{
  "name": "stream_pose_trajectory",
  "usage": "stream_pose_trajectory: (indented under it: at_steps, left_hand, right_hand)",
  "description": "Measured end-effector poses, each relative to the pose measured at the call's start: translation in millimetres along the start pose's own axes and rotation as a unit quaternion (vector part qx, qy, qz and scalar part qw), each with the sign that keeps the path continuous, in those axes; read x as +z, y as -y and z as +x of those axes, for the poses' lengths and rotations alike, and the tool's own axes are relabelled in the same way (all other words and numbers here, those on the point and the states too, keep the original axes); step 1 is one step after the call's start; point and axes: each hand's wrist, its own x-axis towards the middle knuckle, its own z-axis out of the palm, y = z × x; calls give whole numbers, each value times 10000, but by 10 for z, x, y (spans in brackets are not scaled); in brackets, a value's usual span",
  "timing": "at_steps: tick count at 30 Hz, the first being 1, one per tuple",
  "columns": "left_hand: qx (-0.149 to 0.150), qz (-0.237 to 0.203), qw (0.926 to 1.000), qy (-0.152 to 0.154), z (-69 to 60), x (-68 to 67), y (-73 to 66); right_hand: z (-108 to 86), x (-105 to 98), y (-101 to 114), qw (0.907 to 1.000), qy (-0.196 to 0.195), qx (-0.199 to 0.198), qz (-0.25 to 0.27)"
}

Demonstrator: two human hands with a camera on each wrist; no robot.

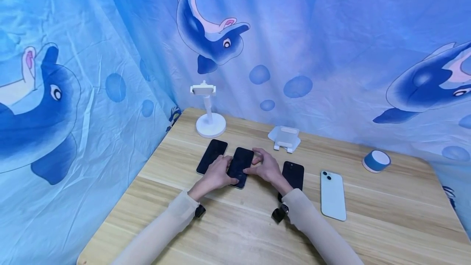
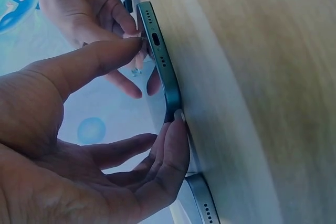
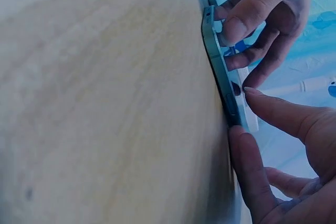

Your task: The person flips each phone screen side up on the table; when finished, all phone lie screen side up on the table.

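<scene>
A phone (image 1: 241,165) lies dark screen up on the wooden table, between both hands. My left hand (image 1: 217,174) grips its left side and near end; in the left wrist view the thumb is over the screen and fingers (image 2: 176,145) are at the green edge (image 2: 167,77). My right hand (image 1: 266,167) holds the right side, thumb on the screen; in the right wrist view its fingers (image 3: 249,166) touch the phone's edge (image 3: 218,61). Just left of the left hand lies another dark-screened phone (image 1: 212,156).
A black phone (image 1: 293,175) lies partly under the right forearm, a pale green phone (image 1: 333,195) right of it. Behind stand a round-based white phone stand (image 1: 211,126) and a small folding stand (image 1: 287,137). A blue and white cylinder (image 1: 377,161) is at the right.
</scene>
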Motion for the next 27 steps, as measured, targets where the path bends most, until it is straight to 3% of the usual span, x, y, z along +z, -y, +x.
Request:
stream_pose_trajectory:
  at_steps: [14,20,27]
  left_hand:
    - [89,-83,9999,-113,-31,-3,-9]
    - [361,-234,9985,-346,-66,0,-91]
    - [869,-475,9945,-340,-130,28,-297]
  right_hand:
    - [-190,-263,-57,9959,484,-328,683]
    - [-274,-393,-152,9932,591,-407,914]
    - [-379,-570,-269,9946,447,-547,755]
